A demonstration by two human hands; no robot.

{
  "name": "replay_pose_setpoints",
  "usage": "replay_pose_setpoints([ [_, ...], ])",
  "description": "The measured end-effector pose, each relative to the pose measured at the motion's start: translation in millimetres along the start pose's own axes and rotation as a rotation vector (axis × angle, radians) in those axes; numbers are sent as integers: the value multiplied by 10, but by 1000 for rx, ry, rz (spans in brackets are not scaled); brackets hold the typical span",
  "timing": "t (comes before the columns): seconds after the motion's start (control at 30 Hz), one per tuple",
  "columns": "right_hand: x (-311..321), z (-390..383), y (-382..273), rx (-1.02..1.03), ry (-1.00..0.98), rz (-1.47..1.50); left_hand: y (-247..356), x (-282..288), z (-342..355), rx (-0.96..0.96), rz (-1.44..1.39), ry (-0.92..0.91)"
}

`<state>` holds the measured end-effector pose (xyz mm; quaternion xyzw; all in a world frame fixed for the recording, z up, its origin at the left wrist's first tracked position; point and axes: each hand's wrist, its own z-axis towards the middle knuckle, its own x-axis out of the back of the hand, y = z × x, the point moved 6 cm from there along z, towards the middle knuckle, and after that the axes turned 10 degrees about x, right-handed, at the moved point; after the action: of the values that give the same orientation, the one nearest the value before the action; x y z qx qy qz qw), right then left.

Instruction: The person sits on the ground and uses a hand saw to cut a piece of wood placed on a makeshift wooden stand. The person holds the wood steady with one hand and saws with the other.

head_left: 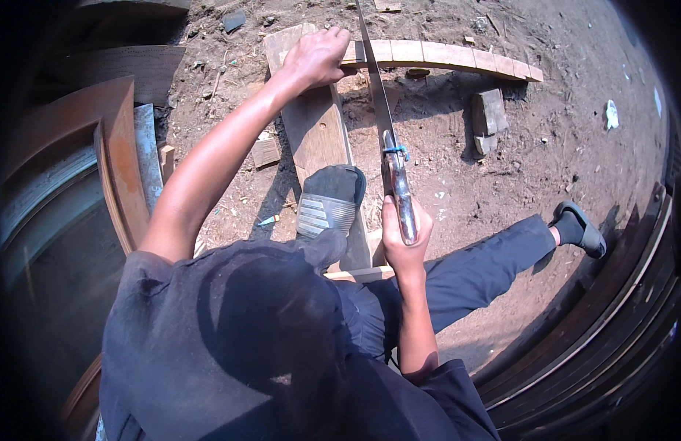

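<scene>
A curved strip of pale wood, crossed by several cuts or lines, lies over a long plank. My left hand is closed on the strip's left end at the plank's far end. My right hand grips the handle of a hand saw, which has blue cord tied round it. The blade points away from me and crosses the strip just right of my left hand. My sandaled left foot rests on the plank.
A brown wooden frame with glass and weathered boards are at left. A block sits on the dirt below the strip. My right leg stretches right to a sandal. Dark long boards line the lower right. Wood scraps lie scattered.
</scene>
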<state>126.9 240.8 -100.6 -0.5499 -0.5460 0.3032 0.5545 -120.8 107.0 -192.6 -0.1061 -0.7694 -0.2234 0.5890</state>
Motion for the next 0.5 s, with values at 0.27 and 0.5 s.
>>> replay_pose_setpoints([
  [0.27,-256,520,42,77,22,80,-19,-51,16,-35,10,9],
  [0.5,-14,-55,66,35,23,5,-73,-77,19,-8,44,-3],
])
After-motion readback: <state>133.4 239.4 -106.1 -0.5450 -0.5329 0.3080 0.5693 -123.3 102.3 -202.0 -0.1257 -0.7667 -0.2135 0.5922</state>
